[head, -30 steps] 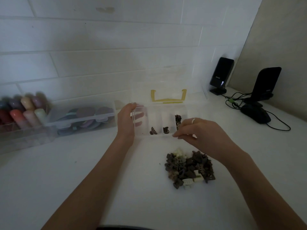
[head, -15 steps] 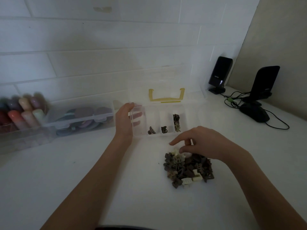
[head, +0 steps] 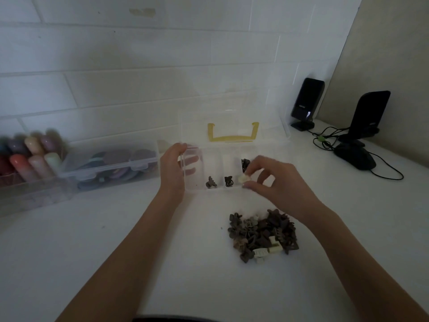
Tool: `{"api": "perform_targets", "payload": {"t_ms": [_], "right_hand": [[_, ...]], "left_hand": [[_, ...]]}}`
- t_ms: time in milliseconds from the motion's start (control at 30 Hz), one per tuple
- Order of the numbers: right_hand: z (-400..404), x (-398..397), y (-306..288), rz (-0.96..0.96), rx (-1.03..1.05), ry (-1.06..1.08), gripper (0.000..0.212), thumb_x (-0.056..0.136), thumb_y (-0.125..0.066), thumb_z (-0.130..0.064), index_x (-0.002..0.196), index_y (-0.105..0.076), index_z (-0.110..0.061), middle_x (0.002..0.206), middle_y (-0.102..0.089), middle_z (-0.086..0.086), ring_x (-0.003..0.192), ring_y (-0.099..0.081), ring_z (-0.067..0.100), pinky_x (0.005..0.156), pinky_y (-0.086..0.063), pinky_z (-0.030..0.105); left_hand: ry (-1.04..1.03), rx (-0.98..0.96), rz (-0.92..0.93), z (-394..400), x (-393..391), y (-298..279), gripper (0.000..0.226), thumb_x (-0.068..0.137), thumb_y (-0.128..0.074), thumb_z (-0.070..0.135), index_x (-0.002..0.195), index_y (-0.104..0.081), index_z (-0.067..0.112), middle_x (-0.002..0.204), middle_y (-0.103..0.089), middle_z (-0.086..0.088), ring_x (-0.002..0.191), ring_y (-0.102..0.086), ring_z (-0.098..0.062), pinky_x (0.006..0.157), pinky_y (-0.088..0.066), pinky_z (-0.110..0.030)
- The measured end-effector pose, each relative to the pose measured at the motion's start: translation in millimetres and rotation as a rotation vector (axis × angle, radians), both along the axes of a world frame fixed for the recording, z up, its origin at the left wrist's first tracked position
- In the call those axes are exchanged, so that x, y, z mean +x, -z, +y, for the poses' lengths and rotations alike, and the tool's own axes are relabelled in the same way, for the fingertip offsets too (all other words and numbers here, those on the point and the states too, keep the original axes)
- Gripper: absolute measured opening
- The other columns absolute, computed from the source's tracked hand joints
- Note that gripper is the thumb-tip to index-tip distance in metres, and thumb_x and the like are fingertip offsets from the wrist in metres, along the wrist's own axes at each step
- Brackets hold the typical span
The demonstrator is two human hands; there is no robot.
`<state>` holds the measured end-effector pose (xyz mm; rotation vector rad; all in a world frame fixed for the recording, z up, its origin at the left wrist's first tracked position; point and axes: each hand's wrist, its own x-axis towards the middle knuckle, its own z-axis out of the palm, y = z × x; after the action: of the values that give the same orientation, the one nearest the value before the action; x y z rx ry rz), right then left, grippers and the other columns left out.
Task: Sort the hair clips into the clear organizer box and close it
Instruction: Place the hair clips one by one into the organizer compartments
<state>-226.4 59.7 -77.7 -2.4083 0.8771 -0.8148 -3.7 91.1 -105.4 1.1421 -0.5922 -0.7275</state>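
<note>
Pinching a cream hair clip (head: 244, 178) between thumb and fingertips, the right hand (head: 276, 182) holds it just over the near edge of the clear organizer box (head: 222, 168), above a compartment right of two that each hold a dark clip (head: 210, 182). Left hand (head: 173, 169) grips the box's left end, fingers curled round the wall, lid with yellow handle (head: 232, 134) open against the wall. Pile of clips (head: 262, 234), mostly brown, sits on the white table (head: 116, 252) near the right wrist; lidded box (head: 111, 162) left, speakers (head: 306, 102) right.

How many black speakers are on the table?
2: one speaker stands by the white wall at the far right, the other speaker nearer the right edge, behind the mouse.
</note>
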Motion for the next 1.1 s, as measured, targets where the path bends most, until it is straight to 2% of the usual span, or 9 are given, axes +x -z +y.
{"api": "perform_targets", "payload": {"t_ms": [167, 400, 533, 633, 700, 800, 933, 1000, 1100], "right_hand": [[-6, -3, 7, -0.201, 0.042, 0.165, 0.019, 0.083, -0.068, -0.021, 0.095, -0.057, -0.03, 0.086, -0.066, -0.015, 0.065, -0.063, 0.01, 0.067, -0.055, 0.034], [1, 5, 13, -0.088, -0.204, 0.268, 0.017, 0.086, -0.065, -0.026, 0.083, -0.048, -0.024, 0.084, -0.056, -0.012, 0.062, -0.055, 0.011, 0.059, -0.046, 0.028], [-2, 4, 17, -0.055, -0.277, 0.213, 0.008, 0.086, -0.064, -0.024, 0.093, -0.06, -0.026, 0.098, -0.051, -0.016, 0.066, -0.05, 0.004, 0.058, -0.042, 0.022], [-8, 2, 19, 0.032, -0.333, 0.135, 0.024, 0.089, -0.058, -0.015, 0.11, -0.064, -0.027, 0.114, -0.05, -0.008, 0.076, -0.052, 0.006, 0.057, -0.048, 0.024], [-8, -1, 16, 0.03, -0.377, 0.111, 0.028, 0.084, -0.053, 0.001, 0.092, -0.069, -0.021, 0.112, -0.053, -0.003, 0.073, -0.051, 0.008, 0.051, -0.048, 0.028], [-11, -3, 16, 0.176, -0.462, 0.096, 0.033, 0.076, -0.055, 0.008, 0.072, -0.071, -0.02, 0.112, -0.057, 0.002, 0.08, -0.048, 0.011, 0.046, -0.045, 0.029], [-13, 2, 25, 0.264, -0.538, 0.085, 0.041, 0.068, -0.059, 0.013, 0.09, -0.072, -0.019, 0.116, -0.059, 0.007, 0.085, -0.057, 0.025, 0.06, -0.05, 0.035], [-12, 2, 23, 0.21, -0.495, 0.091, 0.043, 0.071, -0.054, 0.011, 0.099, -0.068, -0.018, 0.117, -0.057, 0.004, 0.093, -0.055, 0.021, 0.061, -0.048, 0.031], [-4, -1, 13, 0.089, -0.394, 0.039, 0.024, 0.076, -0.055, -0.005, 0.086, -0.069, -0.021, 0.097, -0.058, -0.009, 0.085, -0.052, 0.006, 0.06, -0.044, 0.023]], "left_hand": [[0.03, -0.004, -0.018, 0, 6, 0, 0.018, 0.084, -0.049, 0.024, 0.076, -0.065, 0.021, 0.088, -0.067, 0.001, 0.077, -0.065, -0.017, 0.069, -0.046, -0.032], [0.049, -0.025, -0.023, 3, 7, 0, 0.019, 0.075, -0.05, 0.031, 0.076, -0.066, 0.02, 0.084, -0.068, 0.0, 0.069, -0.065, -0.014, 0.064, -0.046, -0.03], [0.09, -0.022, -0.007, 2, 6, -1, 0.018, 0.07, -0.051, 0.032, 0.071, -0.066, 0.022, 0.076, -0.069, 0.004, 0.068, -0.065, -0.015, 0.063, -0.044, -0.029], [0.095, -0.017, -0.012, 1, 7, -1, 0.02, 0.068, -0.052, 0.033, 0.075, -0.066, 0.02, 0.078, -0.069, 0.003, 0.069, -0.065, -0.015, 0.064, -0.043, -0.029], [0.097, -0.018, -0.009, 1, 7, -1, 0.02, 0.068, -0.052, 0.032, 0.075, -0.065, 0.02, 0.077, -0.069, 0.003, 0.067, -0.065, -0.014, 0.063, -0.043, -0.029], [0.096, -0.011, -0.012, 1, 7, 0, 0.02, 0.069, -0.052, 0.032, 0.076, -0.065, 0.019, 0.076, -0.068, 0.004, 0.066, -0.065, -0.013, 0.061, -0.043, -0.027], [0.069, 0.001, -0.038, 1, 6, -1, 0.015, 0.08, -0.05, 0.024, 0.074, -0.063, 0.02, 0.079, -0.066, 0.001, 0.065, -0.064, -0.014, 0.061, -0.042, -0.029], [0.065, 0.006, -0.038, 1, 5, -1, 0.015, 0.079, -0.05, 0.025, 0.072, -0.063, 0.02, 0.08, -0.065, 0.0, 0.066, -0.064, -0.015, 0.061, -0.042, -0.028], [0.072, 0.005, -0.043, 2, 6, -2, 0.014, 0.071, -0.052, 0.03, 0.071, -0.063, 0.021, 0.081, -0.066, 0.0, 0.069, -0.064, -0.016, 0.06, -0.043, -0.028]]}}
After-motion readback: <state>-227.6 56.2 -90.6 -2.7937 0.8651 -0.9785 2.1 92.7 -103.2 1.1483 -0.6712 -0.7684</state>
